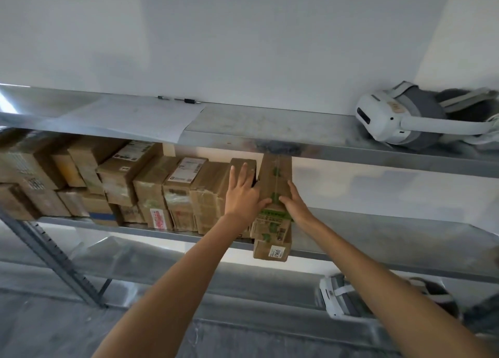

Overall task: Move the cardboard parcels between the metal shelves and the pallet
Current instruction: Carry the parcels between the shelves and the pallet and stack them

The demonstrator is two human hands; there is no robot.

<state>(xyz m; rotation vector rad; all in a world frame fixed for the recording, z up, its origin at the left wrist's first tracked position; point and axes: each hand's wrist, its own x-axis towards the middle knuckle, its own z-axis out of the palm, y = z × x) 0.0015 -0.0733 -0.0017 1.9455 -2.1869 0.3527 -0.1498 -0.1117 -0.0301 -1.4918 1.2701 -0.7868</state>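
Observation:
A tall cardboard parcel with green print (275,179) stands at the right end of a row of cardboard parcels (151,187) on the middle metal shelf (378,228). My right hand (295,202) grips its right edge, thumb on the front face. My left hand (243,193) lies with straight fingers over the neighbouring brown box (241,163), its thumb touching the green-printed parcel's front. A smaller box with a white label (272,249) sits under that parcel and overhangs the shelf's front edge. No pallet is in view.
The top shelf (270,131) holds a sheet of paper (129,120), pens (186,100) and a white headset (391,120) at the right. Another headset (337,295) lies on the lower shelf. A slotted upright post (54,257) stands at the left. Bare metal shows right of the parcels.

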